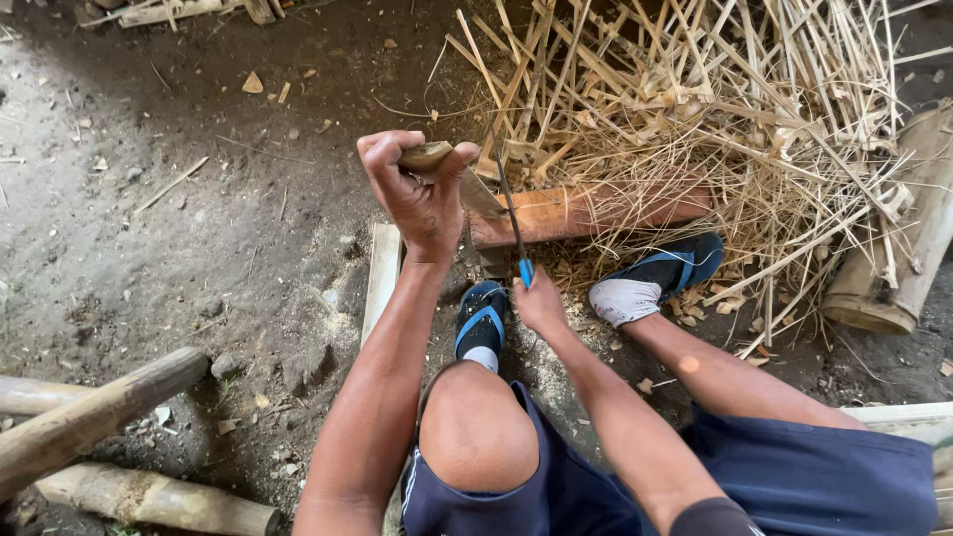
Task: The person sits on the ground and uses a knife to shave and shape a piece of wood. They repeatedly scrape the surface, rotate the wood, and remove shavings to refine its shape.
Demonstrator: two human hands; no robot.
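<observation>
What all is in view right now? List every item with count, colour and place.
bamboo piece: one, tan, gripped in the left hand
knife: one, dark blade, blue handle, in the right hand
bamboo strips: heap, pale yellow, top right
wooden block: one, reddish, under the heap's edge
bamboo section: one, tan, far right
logs: about three, brown, bottom left
plank: one, pale, beside the left arm
sandals: two, blue, on the feet
left hand: raised, centre
right hand: low, centre

A seated person wears dark navy shorts (794, 476), blue-strapped black sandals (481, 318) and pale socks (623, 300), arms bare.
</observation>
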